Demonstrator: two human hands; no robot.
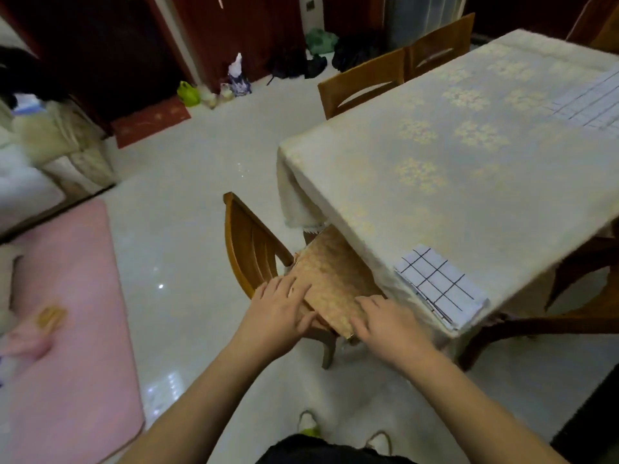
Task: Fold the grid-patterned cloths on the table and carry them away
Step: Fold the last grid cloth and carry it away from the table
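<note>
A folded grid-patterned cloth (441, 287) is seen lying at the near edge of the counter (469, 182), close to its near corner, with one side slightly overhanging the edge. A second grid-patterned cloth (589, 102) is spread flat at the far right of the counter, cut off by the picture's border. The counter is covered with a pale tablecloth (385, 182) bearing flower motifs, whose corner hangs down at the left end.

A wooden chair (254, 249) is pushed partly under the counter's left end, and a tan seat cushion (331, 283) lies on its seat. The left hand (281, 313) is laid on the near left part of the cushion, its fingers stretched out and pressed flat; nothing is gripped by it. The right hand (385, 324) is placed on the cushion's near right corner, just beside the hanging tablecloth, its fingers bent down over the cushion's edge; whether the edge is actually grasped cannot be told.

Two more wooden chairs (395, 75) are set along the counter's far side. A pink mat (67, 329) is spread on the floor at the left.
</note>
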